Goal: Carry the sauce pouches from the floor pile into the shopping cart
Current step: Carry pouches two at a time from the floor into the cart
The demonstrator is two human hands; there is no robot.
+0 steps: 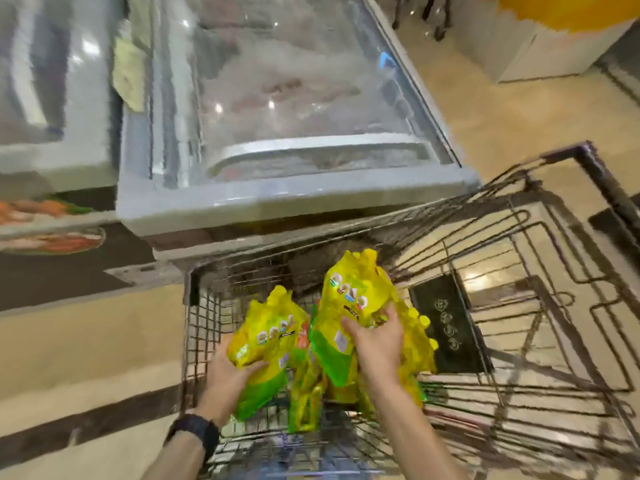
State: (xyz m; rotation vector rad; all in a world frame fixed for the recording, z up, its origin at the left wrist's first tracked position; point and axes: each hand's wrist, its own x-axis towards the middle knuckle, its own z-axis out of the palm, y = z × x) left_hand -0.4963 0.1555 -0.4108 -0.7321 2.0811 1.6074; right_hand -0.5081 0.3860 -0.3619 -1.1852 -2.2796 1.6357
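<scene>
Black watch (195, 433) on the left wrist, closest to the camera. The left hand (230, 379) has its fingers curled round the lower part of a yellow-green sauce pouch (266, 337). The right hand (377, 344) is gripping a whole bunch of pouches (353, 299) around the middle. Both loads are down inside the wire shopping cart (194, 341), with more pouches (308, 393) lying in the basket under them. Just past the cart there's a glass-topped chest freezer (277, 202) on the tiled floor (86, 358). Whole shot's pretty blurry.
</scene>
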